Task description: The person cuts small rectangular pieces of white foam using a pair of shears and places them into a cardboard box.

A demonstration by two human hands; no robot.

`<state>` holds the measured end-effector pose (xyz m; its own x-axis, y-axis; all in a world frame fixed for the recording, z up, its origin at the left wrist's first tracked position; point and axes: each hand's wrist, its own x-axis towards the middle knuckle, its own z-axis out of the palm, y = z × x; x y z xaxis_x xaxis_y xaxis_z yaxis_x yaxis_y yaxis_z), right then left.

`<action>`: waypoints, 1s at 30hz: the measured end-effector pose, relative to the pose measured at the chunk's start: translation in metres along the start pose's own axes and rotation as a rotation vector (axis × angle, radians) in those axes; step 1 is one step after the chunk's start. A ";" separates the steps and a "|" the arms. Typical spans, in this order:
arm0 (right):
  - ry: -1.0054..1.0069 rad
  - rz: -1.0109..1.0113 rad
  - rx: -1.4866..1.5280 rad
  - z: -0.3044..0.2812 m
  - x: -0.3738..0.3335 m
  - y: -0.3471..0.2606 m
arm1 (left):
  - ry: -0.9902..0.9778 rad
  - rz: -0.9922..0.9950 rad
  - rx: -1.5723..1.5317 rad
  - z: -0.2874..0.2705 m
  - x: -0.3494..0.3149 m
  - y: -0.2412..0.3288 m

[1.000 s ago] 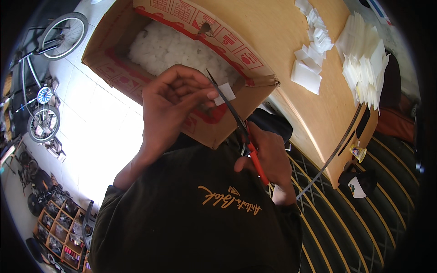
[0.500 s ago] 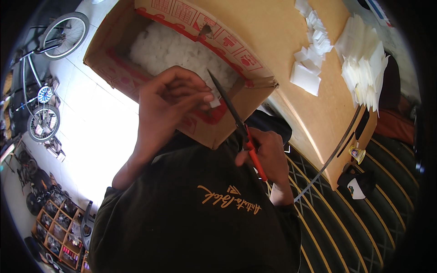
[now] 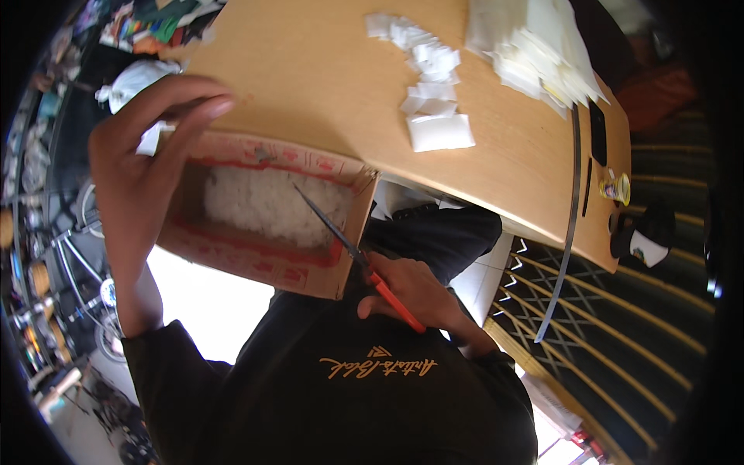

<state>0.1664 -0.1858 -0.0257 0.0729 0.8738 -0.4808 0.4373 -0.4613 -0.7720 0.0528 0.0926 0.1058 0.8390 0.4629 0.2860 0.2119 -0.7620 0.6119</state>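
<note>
My right hand (image 3: 411, 291) grips a pair of scissors (image 3: 333, 226) with orange-red handles and dark blades. The blades are together and point up and left over the open cardboard box (image 3: 358, 213). White, fluffy-looking small pieces (image 3: 271, 205) fill the bottom of that box, which rests by my lap against the table edge. My left hand (image 3: 147, 147) is raised at the box's far left corner, its thumb and forefinger bent toward each other in a pinch. Whatever lies between those fingertips, if anything, does not show.
On the wooden table (image 3: 310, 70) lie a trail of small white paper pieces (image 3: 430, 66) and a pile of pale sheets (image 3: 535, 54). A dark flat strip (image 3: 570, 232) hangs over the right edge, near a small yellow cup (image 3: 614, 188). A bicycle (image 3: 77, 271) stands at left.
My left hand has moved away from the scissors, up and left; the white slip at its fingertips no longer shows. The view has turned, bringing more table in. The scissors stay in my right hand.
</note>
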 end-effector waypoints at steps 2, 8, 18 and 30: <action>0.045 0.016 0.011 0.002 -0.004 -0.002 | -0.144 0.201 -0.035 0.022 0.043 0.013; 0.152 0.028 0.072 0.014 -0.009 -0.007 | -0.655 0.398 -0.093 0.155 0.135 0.004; 0.169 0.031 0.142 0.020 -0.009 -0.002 | -0.755 0.603 0.157 0.229 0.146 -0.009; 0.215 0.005 0.142 0.018 -0.008 -0.005 | -0.512 0.358 -0.079 0.215 0.146 -0.015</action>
<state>0.1478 -0.1932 -0.0260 0.2703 0.8771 -0.3971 0.3072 -0.4695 -0.8278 0.2802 0.0738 -0.0201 0.9888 -0.1057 0.1057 -0.1482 -0.7848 0.6018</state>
